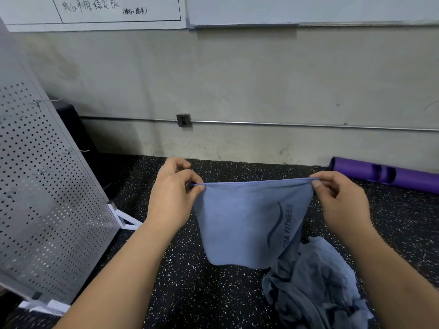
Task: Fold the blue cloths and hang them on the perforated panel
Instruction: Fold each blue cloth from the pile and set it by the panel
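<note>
Forearms enter from the bottom edge, both bare, reaching forward over the speckled black rubber floor (190,293).

Pile of crumpled blue cloths (316,288): on the floor at lower right, under the right forearm. Number of cloths in the heap cannot be told.

Held blue cloth (237,222): one, lifted off the floor.
- Left grip (171,198): thumb and forefinger pinch the upper left corner.
- Right grip (342,200): thumb and forefinger pinch the upper right corner.
- The cloth sits between and below the two grips. Its top edge is pulled taut from one pinch to the other.
- Orientation: the top edge runs left to right, a little higher at the right end. The body hangs straight down from it and narrows toward the lower edge. The widest span is along the top edge.
- A second layer shows behind the right border, so the cloth looks doubled.
- Print "FITNESS" with a curved mark, near the right side, reads upward along the hang.
- The lower right corner overlaps the pile in view; whether they touch cannot be told.

Perforated panel (35,186): one, grey metal, standing at left on a white foot (128,222), well apart from the held cloth. Three wire hooks are plainly seen on it; others are too faint to count.

Purple tube (403,179): one, with handle cut-outs, lying along the base of the wall at far right.

Far wall: one socket box (183,120) on a horizontal conduit (308,124); a whiteboard (118,10) with handwriting above.
</note>
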A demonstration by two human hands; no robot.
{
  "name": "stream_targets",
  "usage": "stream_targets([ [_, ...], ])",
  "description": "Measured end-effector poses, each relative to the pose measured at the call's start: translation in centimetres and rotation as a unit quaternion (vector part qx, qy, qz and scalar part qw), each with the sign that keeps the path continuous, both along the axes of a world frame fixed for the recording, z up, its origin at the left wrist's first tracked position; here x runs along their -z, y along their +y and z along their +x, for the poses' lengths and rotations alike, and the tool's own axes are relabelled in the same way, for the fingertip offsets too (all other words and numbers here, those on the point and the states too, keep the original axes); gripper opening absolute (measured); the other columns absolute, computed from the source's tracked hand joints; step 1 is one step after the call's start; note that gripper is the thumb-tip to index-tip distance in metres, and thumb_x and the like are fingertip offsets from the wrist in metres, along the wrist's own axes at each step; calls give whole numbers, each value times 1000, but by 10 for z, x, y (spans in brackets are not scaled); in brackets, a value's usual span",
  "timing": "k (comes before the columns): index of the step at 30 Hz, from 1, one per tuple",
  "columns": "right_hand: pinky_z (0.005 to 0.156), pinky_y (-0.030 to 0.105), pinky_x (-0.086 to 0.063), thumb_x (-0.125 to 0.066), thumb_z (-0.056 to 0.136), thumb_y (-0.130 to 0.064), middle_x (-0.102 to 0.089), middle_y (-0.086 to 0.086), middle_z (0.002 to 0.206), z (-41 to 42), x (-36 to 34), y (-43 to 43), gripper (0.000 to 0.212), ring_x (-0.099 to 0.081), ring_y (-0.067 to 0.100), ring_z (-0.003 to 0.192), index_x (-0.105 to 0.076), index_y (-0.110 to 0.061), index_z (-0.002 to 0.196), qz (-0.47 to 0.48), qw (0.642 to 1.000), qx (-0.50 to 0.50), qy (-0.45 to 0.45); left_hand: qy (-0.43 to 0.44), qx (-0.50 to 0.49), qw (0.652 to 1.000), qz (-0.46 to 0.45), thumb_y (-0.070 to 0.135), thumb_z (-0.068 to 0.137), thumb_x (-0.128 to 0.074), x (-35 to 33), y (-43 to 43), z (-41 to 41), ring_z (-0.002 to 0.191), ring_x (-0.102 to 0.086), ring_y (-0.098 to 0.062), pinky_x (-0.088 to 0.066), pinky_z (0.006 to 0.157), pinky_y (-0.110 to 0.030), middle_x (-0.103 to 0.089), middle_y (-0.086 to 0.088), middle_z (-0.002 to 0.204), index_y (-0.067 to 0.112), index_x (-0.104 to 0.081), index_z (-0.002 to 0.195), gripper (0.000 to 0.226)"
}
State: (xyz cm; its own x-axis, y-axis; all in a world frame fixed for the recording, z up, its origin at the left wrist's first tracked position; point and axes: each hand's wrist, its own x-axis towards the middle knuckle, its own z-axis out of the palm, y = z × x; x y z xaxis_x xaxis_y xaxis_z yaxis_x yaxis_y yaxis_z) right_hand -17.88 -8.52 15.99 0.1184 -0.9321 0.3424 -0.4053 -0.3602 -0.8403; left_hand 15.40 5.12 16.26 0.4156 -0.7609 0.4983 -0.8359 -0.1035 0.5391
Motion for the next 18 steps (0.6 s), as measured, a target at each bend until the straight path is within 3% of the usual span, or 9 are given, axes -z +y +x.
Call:
stream_targets([
  [2, 66, 15, -46, -68, 104, -18, -77, -12, 95, -1, 1, -2, 15, -66, -5, 76, -74, -32, 104, 6, 1000, 0, -9, 11, 22, 1000, 5, 25, 89, -84, 1, 3, 2, 96, -61, -4, -53, 85, -34, -63, 20, 115, 34, -72, 88, 16],
  [5, 67, 16, -51, -69, 103, -16, -78, -10, 93, -3, 3, -4, 17, -68, 4, 77, -75, -32, 102, 8, 1000, 7, -25, 49, 47, 997, 22, 26, 92, -82, 1, 6, 1, 78, -65, -5, -57, 77, -36, -71, 19, 84, 34, -64, 91, 20],
  [9, 71, 21, -52, -68, 103, -13, -79, -4, 97, -5, 3, -7, 19, -71, 11, 83, -77, -30, 104, 33, 996, 20, -85, 160, 96, 982, 16, 17, 84, -92, -4, 7, 1, 75, -68, -9, -57, 76, -28, -73, 9, 83, 32, -66, 92, 31],
  [12, 64, 12, -50, -67, 104, -10, -79, 0, 99, -6, 0, -5, 20, -66, -2, 70, -78, -26, 109, 37, 993, 28, -104, 209, 139, 968, 21, 13, 81, -93, -6, 6, 3, 74, -65, -11, -58, 77, -28, -73, 4, 84, 29, -72, 97, 31],
  [15, 60, 7, -47, -65, 105, -9, -78, 0, 97, -6, -3, -3, 21, -61, -4, 63, -78, -24, 114, 27, 995, 23, -95, 174, 148, 972, 53, 23, 87, -89, -3, 7, 6, 77, -68, -13, -57, 77, -27, -73, 7, 85, 32, -78, 102, 20],
  [18, 60, 10, -49, -63, 106, -11, -79, -5, 98, -7, -3, -1, 25, -59, 5, 65, -79, -28, 116, 15, 996, 23, -87, 111, 144, 978, 105, 38, 97, -78, -3, 8, 6, 78, -67, -7, -52, 75, -26, -74, 15, 85, 36, -79, 93, 5],
])
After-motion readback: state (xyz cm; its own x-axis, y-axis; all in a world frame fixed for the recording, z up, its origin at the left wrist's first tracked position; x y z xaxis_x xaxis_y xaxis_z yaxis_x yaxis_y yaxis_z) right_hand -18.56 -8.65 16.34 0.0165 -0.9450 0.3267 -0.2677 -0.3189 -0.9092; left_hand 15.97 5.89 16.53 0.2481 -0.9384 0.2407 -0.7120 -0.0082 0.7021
